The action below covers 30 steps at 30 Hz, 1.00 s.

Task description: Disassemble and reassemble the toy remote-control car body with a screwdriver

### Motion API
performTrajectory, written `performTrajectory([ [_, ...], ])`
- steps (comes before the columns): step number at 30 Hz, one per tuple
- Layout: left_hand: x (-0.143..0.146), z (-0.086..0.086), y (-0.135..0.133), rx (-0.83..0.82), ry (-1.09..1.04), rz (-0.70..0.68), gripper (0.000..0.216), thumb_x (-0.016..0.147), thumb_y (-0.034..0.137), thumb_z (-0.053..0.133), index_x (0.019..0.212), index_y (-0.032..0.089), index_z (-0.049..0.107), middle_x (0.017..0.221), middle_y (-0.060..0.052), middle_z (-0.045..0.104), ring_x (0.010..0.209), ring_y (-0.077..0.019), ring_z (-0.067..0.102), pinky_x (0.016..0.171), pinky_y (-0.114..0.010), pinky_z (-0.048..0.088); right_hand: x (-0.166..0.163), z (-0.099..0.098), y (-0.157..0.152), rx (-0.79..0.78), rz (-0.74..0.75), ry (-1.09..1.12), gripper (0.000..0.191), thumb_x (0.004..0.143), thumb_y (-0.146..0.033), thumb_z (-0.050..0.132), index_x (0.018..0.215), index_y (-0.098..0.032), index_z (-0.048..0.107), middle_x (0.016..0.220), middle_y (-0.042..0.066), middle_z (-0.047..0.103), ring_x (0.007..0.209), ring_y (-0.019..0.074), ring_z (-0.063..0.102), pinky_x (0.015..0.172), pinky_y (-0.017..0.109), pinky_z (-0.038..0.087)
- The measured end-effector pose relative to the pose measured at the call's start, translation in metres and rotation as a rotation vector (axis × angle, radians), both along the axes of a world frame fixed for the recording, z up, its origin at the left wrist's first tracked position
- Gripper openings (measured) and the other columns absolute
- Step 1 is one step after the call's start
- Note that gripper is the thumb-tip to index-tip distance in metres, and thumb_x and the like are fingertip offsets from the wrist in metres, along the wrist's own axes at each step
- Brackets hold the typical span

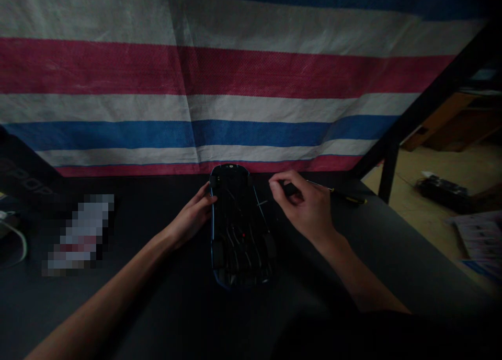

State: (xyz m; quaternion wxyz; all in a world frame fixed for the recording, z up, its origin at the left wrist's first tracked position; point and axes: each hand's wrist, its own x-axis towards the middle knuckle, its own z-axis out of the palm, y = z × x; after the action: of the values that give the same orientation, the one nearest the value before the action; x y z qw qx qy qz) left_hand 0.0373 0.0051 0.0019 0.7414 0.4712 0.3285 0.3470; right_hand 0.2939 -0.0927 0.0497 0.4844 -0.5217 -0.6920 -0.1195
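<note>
A dark toy car [241, 229] with blue edges lies upside down on the black table, its wheels and underside facing up. Along its left side, my left hand [194, 213] grips the edge, the thumb over the rim. My right hand [304, 203] is apart from the car, just to its right, with thumb and forefinger pinched together. What the pinch holds, if anything, is too dark to make out. A thin pale line shows between those fingertips and the car. Behind my right hand lies a slim black-and-yellow tool [351, 197], probably a screwdriver.
A striped woven sheet [254, 72] rises behind the black table [164, 302]. To the left are a blurred-out phone-like object [84, 232] and a white cable [23, 240]. A dark frame post [388, 174] stands at the right edge, with items on the floor beyond.
</note>
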Motion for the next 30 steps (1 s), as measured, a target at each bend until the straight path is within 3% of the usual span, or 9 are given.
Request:
performTrajectory([
  [3,-0.0002,-0.0001,0.0006,0.003,0.002,-0.002,0.090,0.088,0.036,0.077,0.167,0.027,0.037,0.154,-0.011,0.065,0.145,-0.0371,0.054,0.124,-0.054,0.038,0.0016,0.0003,-0.0001,-0.045,0.044,0.000,0.021,0.103,-0.026,0.054,0.119,-0.023,0.068,0.090,0.000,0.073,0.068,0.0131,0.066,0.065,0.027,0.051],
  [5,-0.0005,0.0006,-0.0001,0.001,0.007,0.004,0.089,0.087,0.036,0.077,0.167,0.027,0.038,0.154,-0.011,0.065,0.146,-0.0371,0.054,0.125,-0.054,0.037,0.0008,-0.0001,0.0006,-0.042,0.033,0.008,0.020,0.103,-0.025,0.056,0.119,-0.024,0.067,0.096,0.001,0.076,0.073,0.0133,0.069,0.065,0.026,0.052],
  [10,-0.0012,0.0015,-0.0020,0.002,0.010,-0.001,0.087,0.089,0.036,0.076,0.166,0.028,0.039,0.154,-0.011,0.064,0.145,-0.0363,0.055,0.125,-0.053,0.038,-0.0010,0.0002,-0.0010,-0.028,-0.021,-0.001,0.008,0.104,-0.030,0.062,0.102,-0.026,0.069,0.084,-0.004,0.076,0.054,0.0092,0.063,0.055,0.024,0.047],
  [14,-0.0006,0.0018,-0.0020,-0.004,0.002,-0.004,0.087,0.088,0.035,0.076,0.166,0.026,0.038,0.155,-0.012,0.063,0.146,-0.0361,0.054,0.125,-0.053,0.038,0.0022,0.0017,-0.0007,-0.003,0.068,-0.059,0.019,0.104,-0.023,0.049,0.112,-0.024,0.066,0.103,0.004,0.078,0.088,0.0179,0.075,0.074,0.030,0.056],
  [16,-0.0003,0.0024,-0.0020,0.003,0.000,-0.005,0.087,0.088,0.035,0.076,0.166,0.026,0.038,0.156,-0.011,0.063,0.146,-0.0363,0.053,0.126,-0.053,0.037,0.0029,0.0008,0.0004,0.017,0.067,-0.067,0.018,0.104,-0.022,0.051,0.114,-0.025,0.066,0.109,0.005,0.078,0.097,0.0191,0.075,0.077,0.031,0.057],
  [20,-0.0003,0.0044,-0.0028,-0.006,0.012,-0.002,0.089,0.089,0.036,0.075,0.168,0.027,0.035,0.156,-0.011,0.063,0.147,-0.0359,0.052,0.126,-0.053,0.036,0.0019,-0.0026,0.0003,0.022,0.014,-0.037,0.007,0.105,-0.026,0.061,0.104,-0.027,0.067,0.093,-0.002,0.080,0.069,0.0125,0.072,0.066,0.027,0.055],
  [24,-0.0005,0.0048,-0.0037,0.001,0.011,-0.009,0.089,0.090,0.035,0.074,0.169,0.026,0.034,0.154,-0.012,0.063,0.146,-0.0363,0.054,0.125,-0.055,0.037,0.0000,-0.0028,-0.0001,0.025,0.055,-0.053,0.021,0.107,-0.023,0.048,0.116,-0.025,0.066,0.106,0.004,0.080,0.092,0.0188,0.076,0.080,0.032,0.058],
  [26,-0.0005,0.0039,-0.0034,0.007,0.015,-0.005,0.089,0.090,0.036,0.075,0.168,0.027,0.035,0.153,-0.012,0.064,0.144,-0.0370,0.055,0.125,-0.055,0.036,-0.0014,-0.0020,0.0008,0.030,0.047,-0.055,0.019,0.105,-0.022,0.050,0.117,-0.025,0.065,0.110,0.005,0.079,0.093,0.0181,0.076,0.077,0.030,0.058],
  [30,-0.0002,0.0019,-0.0017,0.007,0.011,0.005,0.089,0.088,0.037,0.077,0.167,0.027,0.037,0.153,-0.012,0.065,0.144,-0.0376,0.055,0.125,-0.055,0.036,-0.0029,-0.0020,0.0016,0.061,-0.005,-0.036,0.004,0.103,-0.027,0.066,0.099,-0.026,0.065,0.072,-0.007,0.070,0.053,0.0089,0.061,0.056,0.023,0.048],
])
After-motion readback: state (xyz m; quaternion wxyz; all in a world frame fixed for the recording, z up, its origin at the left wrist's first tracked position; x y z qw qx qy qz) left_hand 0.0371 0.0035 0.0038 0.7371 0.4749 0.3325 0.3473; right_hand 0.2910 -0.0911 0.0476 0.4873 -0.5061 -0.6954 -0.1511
